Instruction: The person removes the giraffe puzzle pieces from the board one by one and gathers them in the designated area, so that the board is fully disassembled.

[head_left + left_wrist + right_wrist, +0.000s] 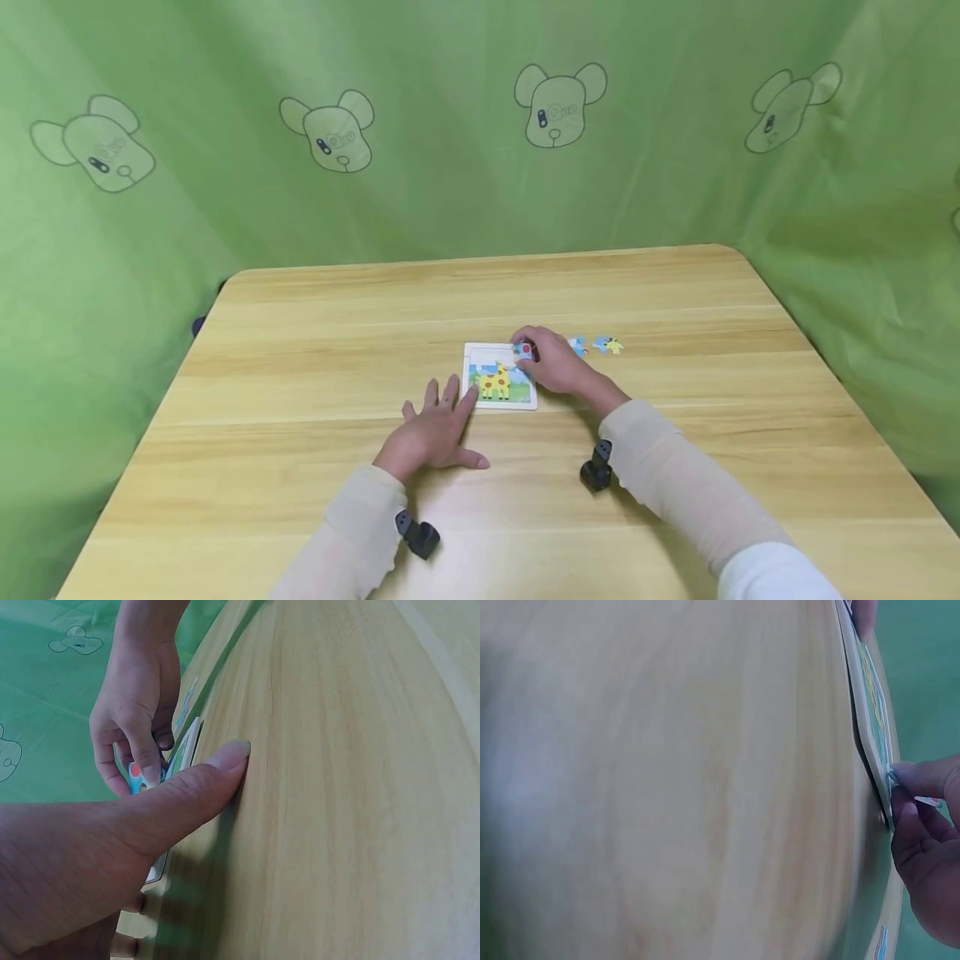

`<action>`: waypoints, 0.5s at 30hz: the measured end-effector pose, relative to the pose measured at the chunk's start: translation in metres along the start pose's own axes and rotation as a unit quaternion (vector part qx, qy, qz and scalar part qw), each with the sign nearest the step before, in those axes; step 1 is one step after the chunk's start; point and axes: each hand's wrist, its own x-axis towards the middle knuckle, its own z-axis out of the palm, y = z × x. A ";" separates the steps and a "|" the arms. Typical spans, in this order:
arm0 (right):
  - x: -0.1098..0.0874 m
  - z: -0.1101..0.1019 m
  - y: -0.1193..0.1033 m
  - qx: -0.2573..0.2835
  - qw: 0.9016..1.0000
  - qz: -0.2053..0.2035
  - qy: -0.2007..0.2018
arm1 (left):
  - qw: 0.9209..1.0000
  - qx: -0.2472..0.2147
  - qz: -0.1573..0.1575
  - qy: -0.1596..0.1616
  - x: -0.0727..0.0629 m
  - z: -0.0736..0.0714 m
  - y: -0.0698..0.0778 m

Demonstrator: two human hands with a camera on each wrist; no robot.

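Note:
A white-framed jigsaw puzzle board [501, 405] lies on the table, its lower part filled with a yellow giraffe picture and its upper left bare white. My right hand [553, 360] pinches a blue puzzle piece with a red spot [525, 350] between thumb and fingers at the board's upper right corner. In the right wrist view the fingertips of that right hand [930, 832] are right at the board's edge. My left hand [435, 429] lies with spread, straight fingers at the board's left side, one fingertip over the frame; its thumb [187, 799] stretches out near the table in the left wrist view.
Two loose puzzle pieces lie right of the board: a blue one with some red [577, 345] and a blue and yellow one [609, 344]. The wooden table [300, 333] reaches back to a green curtain [450, 192] with bear-head prints. Each wrist carries a small black camera [597, 468].

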 end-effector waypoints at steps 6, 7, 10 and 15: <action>0.003 -0.001 0.000 -0.001 1.000 0.002 0.001 | 1.000 -0.004 -0.001 -0.004 0.000 -0.001 0.000; 0.004 -0.001 0.000 0.000 1.000 0.001 0.002 | 1.000 -0.003 -0.001 -0.004 0.000 -0.001 0.000; 0.005 -0.001 0.001 0.000 1.000 -0.001 0.007 | 1.000 -0.002 -0.001 -0.003 0.000 -0.001 -0.001; 0.001 -0.009 0.010 0.009 1.000 0.001 0.027 | 1.000 0.000 -0.001 -0.003 0.001 0.000 -0.001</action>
